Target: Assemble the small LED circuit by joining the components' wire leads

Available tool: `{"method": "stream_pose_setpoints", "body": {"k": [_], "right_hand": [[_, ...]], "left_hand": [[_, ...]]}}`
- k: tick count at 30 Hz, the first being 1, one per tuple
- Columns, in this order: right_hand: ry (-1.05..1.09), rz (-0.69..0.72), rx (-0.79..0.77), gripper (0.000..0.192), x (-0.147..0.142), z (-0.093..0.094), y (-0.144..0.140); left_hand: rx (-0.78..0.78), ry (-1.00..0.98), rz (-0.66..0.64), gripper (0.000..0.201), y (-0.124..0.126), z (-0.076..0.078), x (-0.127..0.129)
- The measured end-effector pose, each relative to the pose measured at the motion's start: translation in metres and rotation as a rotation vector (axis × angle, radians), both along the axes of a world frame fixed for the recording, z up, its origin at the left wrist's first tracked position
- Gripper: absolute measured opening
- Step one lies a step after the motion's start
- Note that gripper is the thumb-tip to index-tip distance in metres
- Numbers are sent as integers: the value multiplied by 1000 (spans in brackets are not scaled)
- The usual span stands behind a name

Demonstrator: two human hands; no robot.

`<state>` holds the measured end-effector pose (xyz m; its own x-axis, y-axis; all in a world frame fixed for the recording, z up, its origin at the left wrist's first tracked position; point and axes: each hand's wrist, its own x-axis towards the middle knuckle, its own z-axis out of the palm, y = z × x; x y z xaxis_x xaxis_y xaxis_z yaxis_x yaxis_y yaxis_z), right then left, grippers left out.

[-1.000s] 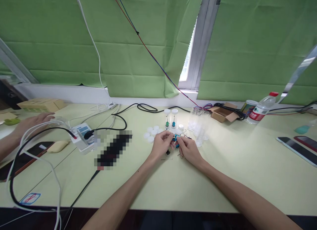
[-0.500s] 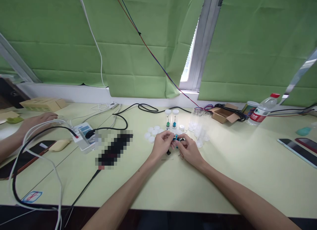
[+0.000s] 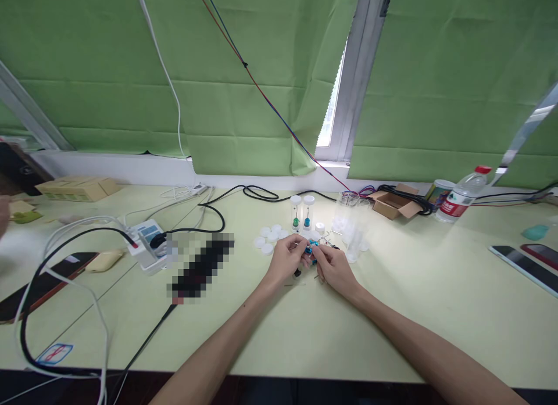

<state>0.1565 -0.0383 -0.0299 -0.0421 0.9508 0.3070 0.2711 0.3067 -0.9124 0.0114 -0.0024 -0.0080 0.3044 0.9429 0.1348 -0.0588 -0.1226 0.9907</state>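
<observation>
Between my fingertips is a small blue part (image 3: 311, 247), too small to name closely. My left hand (image 3: 288, 257) pinches it from the left, and my right hand (image 3: 333, 265) pinches it from the other side. Just behind my hands stand two clear capped tubes, one with a green piece inside (image 3: 296, 221), the other with a blue piece (image 3: 307, 221). White round caps (image 3: 267, 240) lie left of them. Several clear empty-looking tubes (image 3: 355, 237) sit to the right. Small dark and thin metal bits lie around my fingers, partly hidden.
A white power strip (image 3: 146, 245) with cables and a pixelated dark object (image 3: 200, 268) lie at left. An open cardboard box (image 3: 396, 201), a water bottle (image 3: 462, 196) and phones (image 3: 525, 268) are at right. Part of another person's hand (image 3: 3, 214) shows at the far left edge.
My fingers have shifted slightly around the blue part, more of which now shows. The other person's hand at left has pulled back toward the picture's edge.
</observation>
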Motion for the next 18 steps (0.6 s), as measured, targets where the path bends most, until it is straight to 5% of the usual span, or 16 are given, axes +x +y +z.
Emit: {"method": "stream_pose_setpoints", "body": {"k": [18], "right_hand": [[-1, 8, -19, 27, 2, -4, 0]], "left_hand": [[48, 10, 37, 24, 1, -2, -1]]}}
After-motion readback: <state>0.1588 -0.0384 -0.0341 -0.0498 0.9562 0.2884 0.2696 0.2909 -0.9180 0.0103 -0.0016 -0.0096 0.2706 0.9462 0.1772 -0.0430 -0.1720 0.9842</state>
